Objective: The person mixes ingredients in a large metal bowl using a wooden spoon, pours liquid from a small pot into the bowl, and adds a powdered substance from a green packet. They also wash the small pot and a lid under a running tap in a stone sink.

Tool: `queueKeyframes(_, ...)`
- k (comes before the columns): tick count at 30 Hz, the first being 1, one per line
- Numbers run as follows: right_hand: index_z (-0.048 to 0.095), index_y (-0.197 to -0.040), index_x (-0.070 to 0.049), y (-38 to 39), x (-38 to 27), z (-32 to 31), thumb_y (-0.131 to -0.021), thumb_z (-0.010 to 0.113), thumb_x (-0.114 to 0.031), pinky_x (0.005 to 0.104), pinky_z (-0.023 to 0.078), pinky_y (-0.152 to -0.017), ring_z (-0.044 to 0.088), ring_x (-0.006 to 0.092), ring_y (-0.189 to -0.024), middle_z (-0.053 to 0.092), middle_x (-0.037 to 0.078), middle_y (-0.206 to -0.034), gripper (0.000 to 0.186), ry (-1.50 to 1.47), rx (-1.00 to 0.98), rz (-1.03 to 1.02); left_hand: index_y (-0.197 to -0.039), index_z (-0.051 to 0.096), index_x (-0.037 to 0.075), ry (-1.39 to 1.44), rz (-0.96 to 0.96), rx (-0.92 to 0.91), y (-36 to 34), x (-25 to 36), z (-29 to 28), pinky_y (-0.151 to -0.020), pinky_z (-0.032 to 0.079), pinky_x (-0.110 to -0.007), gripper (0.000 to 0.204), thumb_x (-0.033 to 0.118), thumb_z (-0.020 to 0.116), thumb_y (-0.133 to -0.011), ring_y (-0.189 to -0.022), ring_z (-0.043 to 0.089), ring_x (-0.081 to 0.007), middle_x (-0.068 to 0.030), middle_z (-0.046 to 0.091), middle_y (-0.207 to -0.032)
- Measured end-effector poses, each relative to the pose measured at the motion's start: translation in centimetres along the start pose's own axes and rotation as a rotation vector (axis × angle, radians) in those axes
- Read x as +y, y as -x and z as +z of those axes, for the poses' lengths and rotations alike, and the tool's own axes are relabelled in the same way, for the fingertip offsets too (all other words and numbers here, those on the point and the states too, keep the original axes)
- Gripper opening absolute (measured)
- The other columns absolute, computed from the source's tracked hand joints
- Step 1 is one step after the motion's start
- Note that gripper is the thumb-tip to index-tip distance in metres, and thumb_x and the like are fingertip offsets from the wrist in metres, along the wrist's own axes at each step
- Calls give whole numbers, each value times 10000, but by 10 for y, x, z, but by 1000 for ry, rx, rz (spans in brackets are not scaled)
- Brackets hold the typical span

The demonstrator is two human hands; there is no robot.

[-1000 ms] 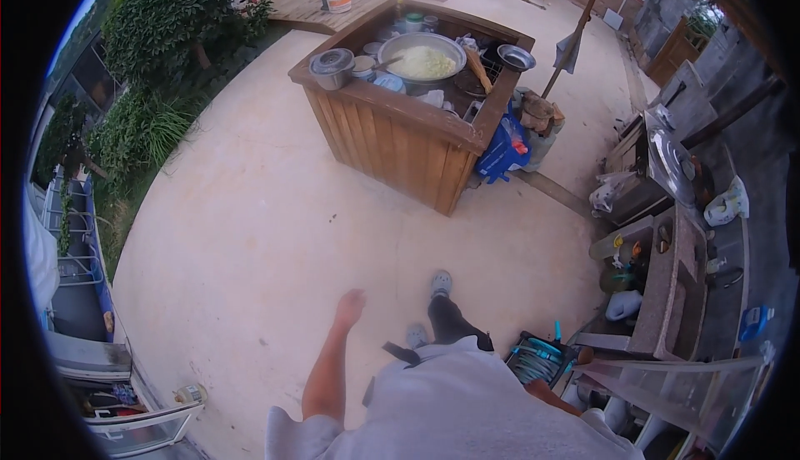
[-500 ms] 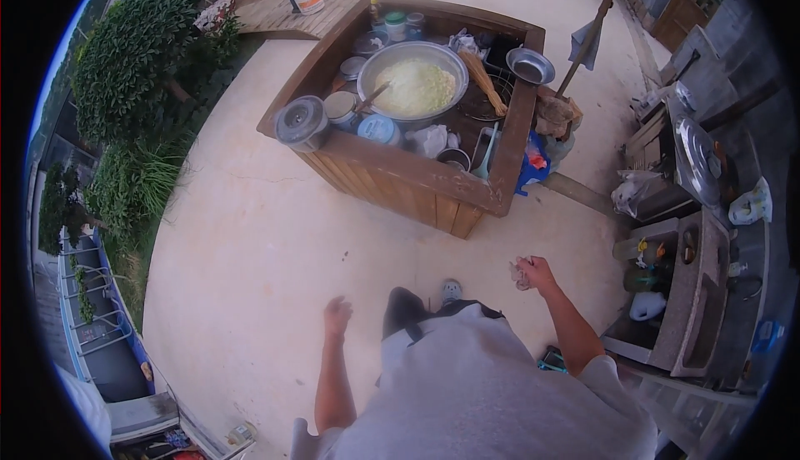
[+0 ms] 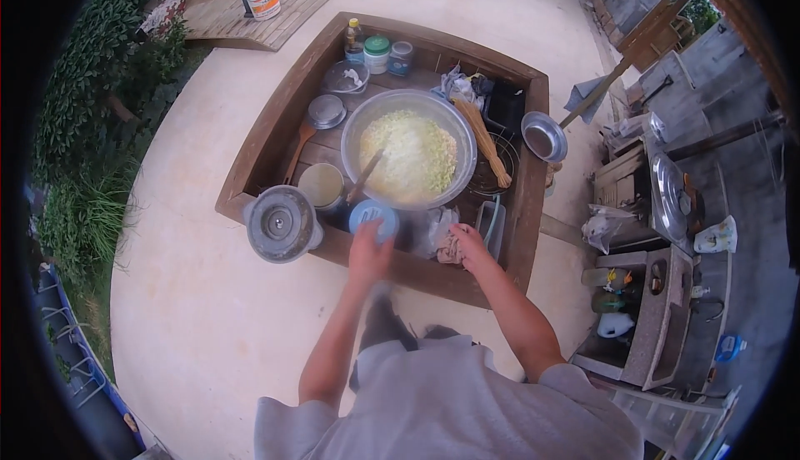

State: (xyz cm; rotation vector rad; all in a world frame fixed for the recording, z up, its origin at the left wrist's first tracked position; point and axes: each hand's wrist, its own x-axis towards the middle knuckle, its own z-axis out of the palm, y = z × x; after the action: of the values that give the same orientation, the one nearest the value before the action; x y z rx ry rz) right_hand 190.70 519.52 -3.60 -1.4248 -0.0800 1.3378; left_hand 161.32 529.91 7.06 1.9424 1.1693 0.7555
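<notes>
My left hand (image 3: 367, 252) is at the near edge of a round tub with a blue lid (image 3: 374, 214), its thumb and fingers apart; whether they press on the lid is hard to see. In my right hand (image 3: 470, 245) is a crumpled brownish cloth (image 3: 449, 249), over the near side of a wooden-framed table, beside a clear plastic bag (image 3: 429, 231). A large metal basin (image 3: 353, 139) stands in the table's middle, holding chopped pale-green food with white powder on top. A wooden stick or handle (image 3: 364, 178) leans out of it.
A grey-lidded container (image 3: 277, 223) sits on the table's left corner, near an open tub (image 3: 322, 183) and a wooden spoon (image 3: 299, 150). A straw whisk (image 3: 487, 147) lies right of the basin. A metal bowl (image 3: 543, 137) rests on the right rim. A stone sink (image 3: 637, 318) stands farther right.
I have come closer to the table. Both hands have moved from my sides to its near edge, the left to the blue lid, the right still with the cloth.
</notes>
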Motion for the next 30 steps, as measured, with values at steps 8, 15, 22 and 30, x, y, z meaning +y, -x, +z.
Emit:
queueKeyframes(8, 567, -1074, -62, -197, -72, 131, -917, 866, -202, 395, 592, -603, 687, 203, -751, 671, 89, -966, 366, 172, 430, -115, -1240, 694, -54, -238, -560, 88, -409, -172, -17, -1074, 543, -557, 575, 305, 837, -814, -1253, 663, -506, -320, 700, -1306)
queueKeyframes(15, 524, -1220, -16, -254, -121, 109, -864, 869, -149, 506, 599, -591, 732, 334, -854, 667, 203, -1108, 514, 50, 529, 3, -1194, 745, -49, 14, -613, -113, -511, -246, 33, -951, 594, -484, 494, 204, 830, -778, -1122, 769, -448, -288, 780, -1169)
queueKeyframes(22, 634, -1209, 14, -217, -162, 45, -885, 752, -41, 504, 605, -610, 736, 340, -788, 694, 174, -1067, 349, -172, 252, -41, -1105, 772, -43, 310, -535, 60, -507, -180, 86, -813, 578, -415, 289, 15, 728, -825, -900, 738, -232, -132, 793, -1017)
queueKeyframes(30, 684, -1144, 27, -17, -175, -43, -846, 819, -48, 333, 575, -788, 717, 173, -870, 744, 87, -999, 335, -167, 268, -394, -1056, 743, 6, 568, -289, 101, -354, 16, 62, -724, 513, -349, 201, -74, 753, -871, -789, 659, -160, -48, 757, -972)
